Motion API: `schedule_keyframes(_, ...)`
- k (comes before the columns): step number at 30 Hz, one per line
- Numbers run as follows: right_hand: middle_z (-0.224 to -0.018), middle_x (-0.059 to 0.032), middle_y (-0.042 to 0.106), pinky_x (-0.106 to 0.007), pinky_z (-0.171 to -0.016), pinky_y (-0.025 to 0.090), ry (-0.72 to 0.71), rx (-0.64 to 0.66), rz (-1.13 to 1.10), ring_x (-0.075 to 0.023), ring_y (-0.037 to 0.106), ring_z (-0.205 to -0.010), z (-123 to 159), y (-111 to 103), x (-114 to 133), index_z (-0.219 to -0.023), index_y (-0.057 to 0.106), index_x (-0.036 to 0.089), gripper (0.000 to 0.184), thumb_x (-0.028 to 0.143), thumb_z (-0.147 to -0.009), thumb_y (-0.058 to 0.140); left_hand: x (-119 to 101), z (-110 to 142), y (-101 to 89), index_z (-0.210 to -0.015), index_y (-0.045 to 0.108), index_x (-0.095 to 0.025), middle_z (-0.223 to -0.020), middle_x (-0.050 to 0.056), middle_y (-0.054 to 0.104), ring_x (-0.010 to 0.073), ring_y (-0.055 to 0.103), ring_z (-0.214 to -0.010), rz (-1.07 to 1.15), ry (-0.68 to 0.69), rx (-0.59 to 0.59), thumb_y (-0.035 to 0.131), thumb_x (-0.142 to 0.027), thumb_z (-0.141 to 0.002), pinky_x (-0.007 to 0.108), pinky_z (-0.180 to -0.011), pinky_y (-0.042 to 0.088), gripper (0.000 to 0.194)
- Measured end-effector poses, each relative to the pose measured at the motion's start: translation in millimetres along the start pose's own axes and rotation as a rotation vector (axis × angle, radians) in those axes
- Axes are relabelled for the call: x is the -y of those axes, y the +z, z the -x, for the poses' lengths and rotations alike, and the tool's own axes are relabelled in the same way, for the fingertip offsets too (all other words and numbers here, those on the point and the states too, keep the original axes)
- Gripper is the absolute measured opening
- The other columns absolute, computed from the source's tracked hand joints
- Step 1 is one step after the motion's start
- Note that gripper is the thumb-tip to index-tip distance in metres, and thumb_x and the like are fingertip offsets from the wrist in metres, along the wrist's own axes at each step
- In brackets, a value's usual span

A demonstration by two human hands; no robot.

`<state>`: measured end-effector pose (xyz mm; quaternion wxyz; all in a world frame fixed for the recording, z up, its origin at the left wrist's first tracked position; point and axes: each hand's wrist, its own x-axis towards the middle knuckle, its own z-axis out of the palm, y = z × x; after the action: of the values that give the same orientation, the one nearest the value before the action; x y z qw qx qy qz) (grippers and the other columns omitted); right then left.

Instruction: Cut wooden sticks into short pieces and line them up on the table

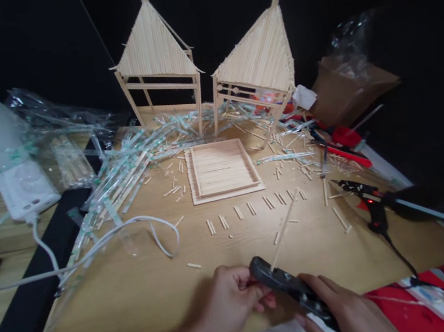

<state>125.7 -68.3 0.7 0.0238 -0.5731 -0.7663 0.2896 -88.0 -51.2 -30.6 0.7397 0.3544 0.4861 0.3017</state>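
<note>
Near the table edge, both hands (233, 301) (351, 315) grip unlabelled black cutters (288, 286) biting a stick (282, 229).

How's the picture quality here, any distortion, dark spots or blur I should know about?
Head view: wide-angle warping bows the table edges and leans the two stick houses outward; light falls on the tabletop centre while the background is black; the right edge is dark and smeared; the left hand and right hand on the cutter are slightly soft.

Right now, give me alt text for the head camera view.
Two hands, left hand and right hand, hold black cutters on a thin wooden stick over a littered wooden table. Behind stand two stick houses, a flat stick panel and a glue gun.
</note>
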Motion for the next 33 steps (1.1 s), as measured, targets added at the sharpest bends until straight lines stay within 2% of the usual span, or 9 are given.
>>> schedule_keyframes(3, -0.087, -0.0083, 0.068, -0.029, -0.059, 0.050, 0.081, 0.052, -0.027, -0.0242, 0.068, -0.074, 8.7, -3.8, -14.4, -0.099, 0.058, 0.023, 0.026, 0.039, -0.078, 0.053, 0.1, -9.3, 19.9, -0.077, 0.071, -0.011, -0.070, 0.007, 0.070, 0.0147, 0.063, -0.063, 0.012, -0.029, 0.057, 0.066, -0.039, -0.071, 0.022, -0.056, 0.046, 0.029)
schedule_keyframes(6, -0.081, -0.0056, 0.070, -0.025, -0.052, 0.045, 0.163, 0.033, -0.029, -0.0237, 0.068, -0.071, 12.5, -3.4, -35.3, -0.085, 0.056, 0.025, 0.015, 0.038, -0.081, 0.050, 1.5, -23.5, 39.2, -0.074, 0.071, -0.011, -0.068, 0.007, 0.069, 0.0134, 0.061, -0.058, 0.025, -0.045, 0.083, 0.067, -0.042, -0.069, 0.022, -0.053, 0.044, 0.032)
schedule_keyframes(11, -0.070, -0.0022, 0.071, -0.023, -0.053, 0.043, 0.202, 0.024, -0.089, -0.0242, 0.070, -0.071, 15.3, -7.1, -62.2, -0.079, 0.056, 0.027, 0.016, 0.037, -0.084, 0.045, 12.4, -44.8, 64.2, -0.072, 0.069, -0.011, -0.066, 0.006, 0.068, 0.0141, 0.063, -0.058, 0.018, -0.080, 0.113, 0.067, -0.044, -0.066, 0.022, -0.050, 0.043, 0.033)
schedule_keyframes(17, -0.066, -0.0039, 0.070, -0.025, -0.054, 0.044, 0.229, 0.046, -0.249, -0.0242, 0.068, -0.067, 26.3, -4.5, -73.2, -0.081, 0.059, 0.026, 0.022, 0.041, -0.083, 0.043, 18.0, -54.4, 79.7, -0.063, 0.064, -0.013, -0.061, 0.005, 0.066, 0.0134, 0.061, -0.054, -0.064, -0.183, 0.116, 0.069, -0.051, -0.062, 0.024, -0.051, 0.043, 0.039)
schedule_keyframes(22, -0.067, -0.0050, 0.068, -0.027, -0.058, 0.045, 0.244, 0.035, -0.341, -0.0242, 0.066, -0.069, 31.1, -7.1, -72.0, -0.085, 0.058, 0.023, 0.026, 0.043, -0.084, 0.042, 6.6, -57.0, 75.9, -0.070, 0.063, -0.013, -0.066, 0.005, 0.067, 0.0154, 0.063, -0.060, -0.039, -0.230, 0.158, 0.073, -0.051, -0.057, 0.025, -0.053, 0.044, 0.042)
schedule_keyframes(26, -0.063, -0.0016, 0.063, -0.024, -0.053, 0.041, 0.267, -0.107, -0.359, -0.0179, 0.059, -0.058, 20.4, -25.8, -76.4, -0.079, 0.053, 0.022, 0.026, 0.044, -0.085, 0.041, -7.4, -58.8, 57.6, -0.078, 0.060, -0.014, -0.075, 0.007, 0.071, 0.0150, 0.065, -0.064, -0.013, -0.183, 0.110, 0.074, -0.050, -0.059, 0.022, -0.054, 0.044, 0.042)
schedule_keyframes(29, -0.066, -0.0006, 0.062, -0.024, -0.054, 0.040, 0.299, -0.248, -0.267, -0.0172, 0.058, -0.059, -3.4, -45.8, -81.0, -0.080, 0.053, 0.022, 0.022, 0.042, -0.084, 0.044, -23.8, -59.7, 41.9, -0.082, 0.060, -0.014, -0.092, 0.009, 0.071, 0.0167, 0.066, -0.081, -0.016, -0.096, 0.018, 0.072, -0.046, -0.065, 0.021, -0.059, 0.046, 0.038)
schedule_keyframes(31, -0.078, -0.0017, 0.066, -0.025, -0.061, 0.042, 0.218, -0.291, -0.209, -0.0182, 0.061, -0.070, -25.8, -57.3, -80.1, -0.086, 0.054, 0.023, 0.016, 0.037, -0.084, 0.047, -34.0, -60.1, 34.4, -0.085, 0.060, -0.015, -0.095, 0.009, 0.070, 0.0175, 0.066, -0.087, 0.011, -0.057, -0.005, 0.072, -0.045, -0.068, 0.021, -0.060, 0.047, 0.037)
schedule_keyframes(33, -0.087, -0.0019, 0.068, -0.024, -0.064, 0.041, 0.122, -0.292, -0.146, -0.0183, 0.063, -0.077, -50.4, -64.0, -75.4, -0.093, 0.055, 0.024, 0.014, 0.031, -0.083, 0.049, -40.1, -60.5, 29.9, -0.086, 0.060, -0.014, -0.090, 0.008, 0.071, 0.0169, 0.067, -0.083, 0.040, -0.035, -0.006, 0.072, -0.044, -0.069, 0.021, -0.060, 0.048, 0.036)
